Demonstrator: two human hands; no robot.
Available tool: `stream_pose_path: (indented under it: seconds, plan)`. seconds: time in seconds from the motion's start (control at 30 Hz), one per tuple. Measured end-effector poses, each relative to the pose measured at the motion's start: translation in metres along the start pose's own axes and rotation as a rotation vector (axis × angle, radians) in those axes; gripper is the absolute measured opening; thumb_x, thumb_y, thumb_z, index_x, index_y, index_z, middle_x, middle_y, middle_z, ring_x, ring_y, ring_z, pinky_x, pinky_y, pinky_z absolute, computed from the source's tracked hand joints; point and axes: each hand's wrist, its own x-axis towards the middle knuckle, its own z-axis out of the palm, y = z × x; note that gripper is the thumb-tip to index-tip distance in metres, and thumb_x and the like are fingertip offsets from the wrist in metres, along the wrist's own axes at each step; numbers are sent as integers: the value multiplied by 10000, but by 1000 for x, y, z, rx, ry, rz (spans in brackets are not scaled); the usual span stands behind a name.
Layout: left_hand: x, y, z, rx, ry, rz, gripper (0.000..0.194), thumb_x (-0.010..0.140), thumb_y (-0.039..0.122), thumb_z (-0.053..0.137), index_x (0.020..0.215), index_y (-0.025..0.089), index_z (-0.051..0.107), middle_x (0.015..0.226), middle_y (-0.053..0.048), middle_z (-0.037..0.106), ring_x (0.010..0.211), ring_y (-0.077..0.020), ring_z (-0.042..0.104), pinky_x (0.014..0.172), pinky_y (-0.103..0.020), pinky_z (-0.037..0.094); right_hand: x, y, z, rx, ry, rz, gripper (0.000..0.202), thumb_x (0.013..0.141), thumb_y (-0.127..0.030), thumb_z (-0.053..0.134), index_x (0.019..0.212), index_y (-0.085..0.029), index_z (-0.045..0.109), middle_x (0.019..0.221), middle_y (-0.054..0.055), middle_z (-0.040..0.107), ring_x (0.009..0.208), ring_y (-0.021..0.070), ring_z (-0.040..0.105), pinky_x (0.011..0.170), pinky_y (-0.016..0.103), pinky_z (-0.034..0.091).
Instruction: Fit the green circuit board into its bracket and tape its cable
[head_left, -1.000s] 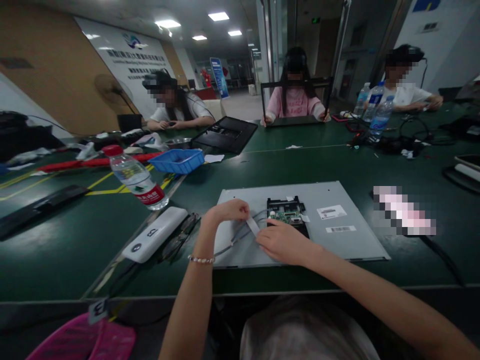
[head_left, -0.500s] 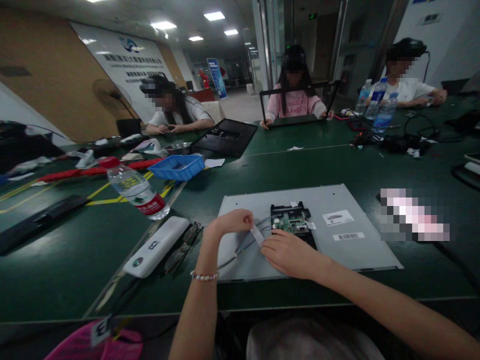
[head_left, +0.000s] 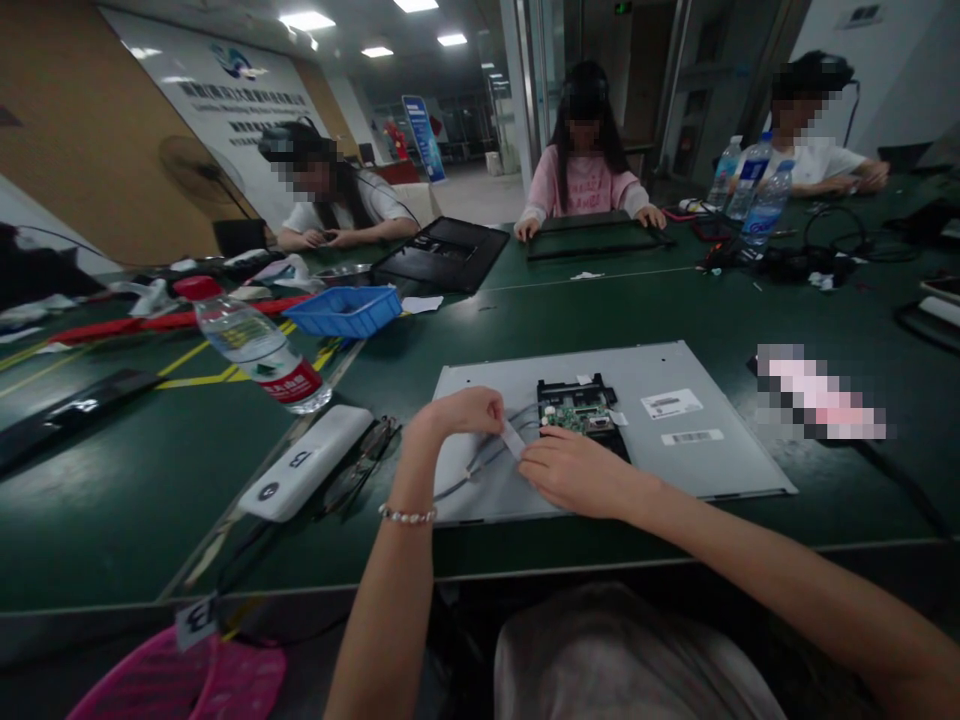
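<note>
A grey metal display panel [head_left: 720, 455] lies flat on the green table, its back facing up. Near its middle sit a green circuit board [head_left: 576, 417] and black plastic parts. My left hand [head_left: 471, 410] pinches the upper end of a whitish strip that looks like tape [head_left: 513, 440]. At the strip's lower end are the fingertips of my right hand [head_left: 574, 475], closed on it and partly hidden from view. Thin grey cables [head_left: 484, 463] run from the board under the strip and off to the left.
Left of the panel lie glasses [head_left: 360, 470], a white power bank [head_left: 309, 462] and a water bottle [head_left: 259, 350]. Behind them stands a blue tray [head_left: 345, 312]. A blurred-out pink object [head_left: 821, 395] lies right. Across the table, a person holds a black frame [head_left: 600, 240].
The view has tipped slightly downward, so everything sits higher. My hands keep hold of the strip with little movement. The person opposite has lowered the black frame onto the table.
</note>
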Motion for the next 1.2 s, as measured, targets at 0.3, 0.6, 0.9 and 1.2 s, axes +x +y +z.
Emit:
stream_pose_path:
  seconds: [0.3,0.6,0.9,1.2]
  plan:
    - [-1,0,2,37,5,16,288,663,352,675,863,150,625,797,-19,662,729,-152,582,594,-212,395,-2,2,5,-3,-6,-11,239,957,-164,405,998,-124,637,982,101,675,981,206,585,974,393,390]
    - [4,-2,3,-59,7,-11,188,665,183,552,802,142,676,773,-14,686,702,-135,586,626,-194,419,-3,2,6,2,6,-20,233,952,-156,409,1017,-119,630,989,107,669,990,211,587,962,389,392]
    - [2,0,3,-41,-4,-38,207,659,188,523,797,139,669,737,-11,683,653,-125,576,589,-191,404,-6,2,6,32,15,-13,213,942,-166,437,1022,-129,631,999,99,672,999,208,587,976,379,381]
    - [-3,6,0,53,0,30,290,671,391,644,825,145,657,769,-19,680,695,-139,555,578,-200,366,-6,2,3,29,13,0,221,950,-182,427,1019,-138,632,967,89,670,966,214,585,963,380,386]
